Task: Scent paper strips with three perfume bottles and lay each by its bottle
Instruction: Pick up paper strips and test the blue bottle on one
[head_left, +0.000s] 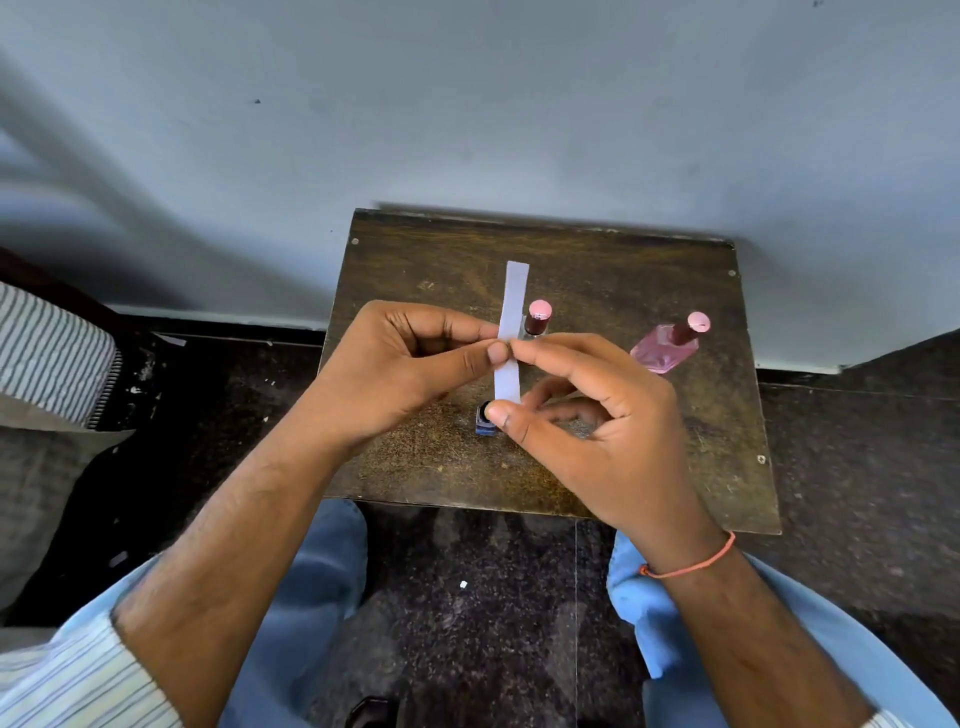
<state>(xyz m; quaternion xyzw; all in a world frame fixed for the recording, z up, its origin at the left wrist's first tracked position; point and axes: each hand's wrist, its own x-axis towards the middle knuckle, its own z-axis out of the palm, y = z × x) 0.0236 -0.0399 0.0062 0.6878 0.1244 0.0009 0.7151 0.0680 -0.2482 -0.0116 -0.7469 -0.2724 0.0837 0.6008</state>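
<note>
**A light paper strip, pinched at mid-length**

The left hand pinches the white paper strip between thumb and forefinger, holding it above the wooden table. The right hand touches the strip's edge with its forefinger, the other fingers curled loosely; whether it truly grips, I cannot tell. The strip looks thin, light and easily creased, best held at its middle or near end. A blue bottle stands beneath; two pink-capped bottles stand behind.

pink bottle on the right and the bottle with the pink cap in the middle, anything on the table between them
In the head view, nothing: only bare wooden table shows between the tilted pink bottle and the pink-capped bottle.
</note>
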